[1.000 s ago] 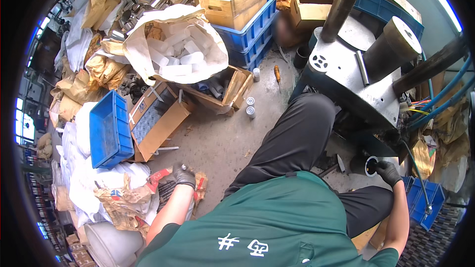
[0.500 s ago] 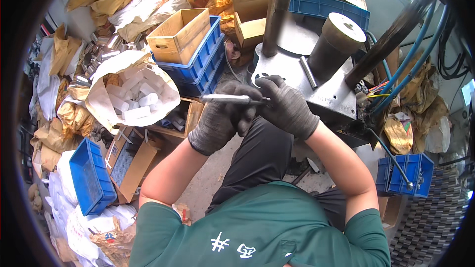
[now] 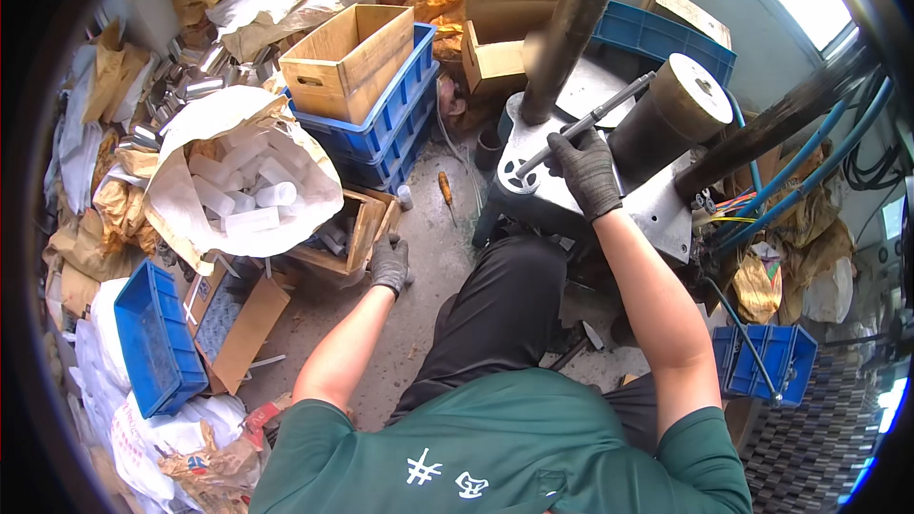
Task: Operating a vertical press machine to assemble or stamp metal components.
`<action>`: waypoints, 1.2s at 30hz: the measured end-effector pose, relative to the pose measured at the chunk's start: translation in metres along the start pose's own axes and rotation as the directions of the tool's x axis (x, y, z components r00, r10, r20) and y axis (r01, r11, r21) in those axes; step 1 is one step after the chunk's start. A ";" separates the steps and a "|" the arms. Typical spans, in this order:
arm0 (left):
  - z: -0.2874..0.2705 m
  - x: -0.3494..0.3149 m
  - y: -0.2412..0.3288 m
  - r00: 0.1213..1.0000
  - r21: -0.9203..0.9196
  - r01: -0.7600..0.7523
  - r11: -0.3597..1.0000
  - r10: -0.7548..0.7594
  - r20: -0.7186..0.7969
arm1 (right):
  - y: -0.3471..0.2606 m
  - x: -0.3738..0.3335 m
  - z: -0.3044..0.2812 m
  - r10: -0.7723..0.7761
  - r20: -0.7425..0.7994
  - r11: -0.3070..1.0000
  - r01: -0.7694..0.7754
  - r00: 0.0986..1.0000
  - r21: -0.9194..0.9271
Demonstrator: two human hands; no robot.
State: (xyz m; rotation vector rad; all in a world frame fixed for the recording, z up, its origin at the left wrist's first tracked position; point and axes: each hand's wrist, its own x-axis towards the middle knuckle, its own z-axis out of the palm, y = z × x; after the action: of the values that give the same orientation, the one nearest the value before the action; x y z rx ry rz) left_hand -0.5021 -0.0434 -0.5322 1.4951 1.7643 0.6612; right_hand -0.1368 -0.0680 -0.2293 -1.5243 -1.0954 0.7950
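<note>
My right hand point(image 3: 583, 171), in a dark grey knit glove, is closed round a long grey metal rod point(image 3: 617, 103). The rod slants over the steel machine plate point(image 3: 657, 219), its lower end by a round fitting with several holes point(image 3: 522, 171). Its upper end reaches the top of a thick dark cylinder point(image 3: 659, 119). Low on the left, my gloved left hand point(image 3: 388, 265) has its fingers bent against the edge of a wooden box point(image 3: 365, 236). Its fingertips are partly hidden. Metal pieces lie inside that box.
Left of the box stands a white sack point(image 3: 176, 200) of translucent cylinders. Behind are stacked blue crates point(image 3: 381, 148) under a wooden crate point(image 3: 333, 86). A screwdriver point(image 3: 445, 188) lies on the floor. Two dark columns point(image 3: 581, 29) rise from the machine, with blue hoses point(image 3: 809, 167) alongside.
My hands, together before, have parted. The left has dropped to the wooden box; the right has moved up and right over the plate, holding the rod. The view has shifted slightly.
</note>
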 end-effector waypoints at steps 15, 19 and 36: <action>0.087 0.007 -0.101 0.924 0.191 0.374 0.908 -0.383 0.009 | -0.010 -0.002 0.021 0.011 0.183 0.957 0.043 0.983 -0.286; 0.066 -0.022 -0.097 0.969 0.041 0.247 0.968 -0.247 -0.003 | -0.002 -0.031 0.006 -0.317 0.125 0.845 0.340 0.940 -0.414; -0.017 -0.164 0.378 0.423 -0.624 -0.739 0.255 0.896 -0.134 | -0.024 -0.185 -0.046 0.012 -0.060 0.998 -0.015 0.998 -0.061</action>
State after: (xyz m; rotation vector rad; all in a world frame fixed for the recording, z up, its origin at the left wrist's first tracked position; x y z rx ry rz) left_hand -0.2739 -0.1293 -0.1997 1.8323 0.2680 1.3365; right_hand -0.1674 -0.2558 -0.2059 -1.5980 -1.0751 0.7265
